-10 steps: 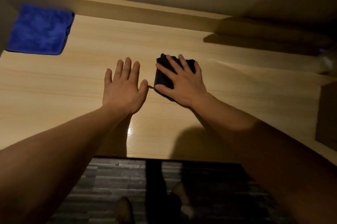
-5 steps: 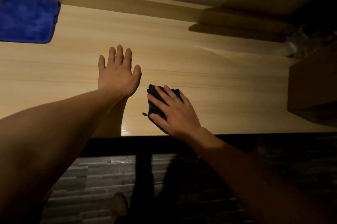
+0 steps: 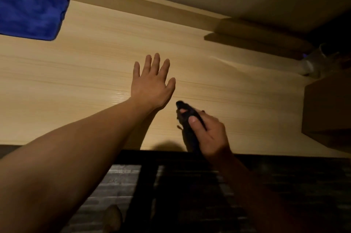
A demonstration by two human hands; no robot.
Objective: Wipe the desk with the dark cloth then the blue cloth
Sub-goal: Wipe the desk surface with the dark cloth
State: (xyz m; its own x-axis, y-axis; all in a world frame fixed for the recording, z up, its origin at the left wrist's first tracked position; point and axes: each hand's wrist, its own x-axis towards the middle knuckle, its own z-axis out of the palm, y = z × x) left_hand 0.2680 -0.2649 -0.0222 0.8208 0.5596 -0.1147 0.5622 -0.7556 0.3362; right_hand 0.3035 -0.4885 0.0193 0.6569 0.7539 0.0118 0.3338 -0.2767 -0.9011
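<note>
My right hand (image 3: 210,134) grips the dark cloth (image 3: 187,128), bunched up between thumb and fingers, near the front edge of the light wooden desk (image 3: 85,73). The cloth hangs down past the desk edge; part of it is hidden by my palm. My left hand (image 3: 152,82) lies flat on the desk with fingers spread, just left of and beyond the dark cloth, holding nothing. The blue cloth (image 3: 31,11) lies folded at the far left corner of the desk, against the back ledge.
A brown box-like block (image 3: 328,111) stands at the desk's right end. A clear plastic object (image 3: 313,61) sits behind it in shadow. A raised wooden ledge (image 3: 152,10) runs along the back. Dark floor and my foot (image 3: 112,219) show below the front edge.
My right hand has drawn the dark cloth back to the front edge and closed around it, lifting it from flat to bunched. My left hand stays flat on the desk.
</note>
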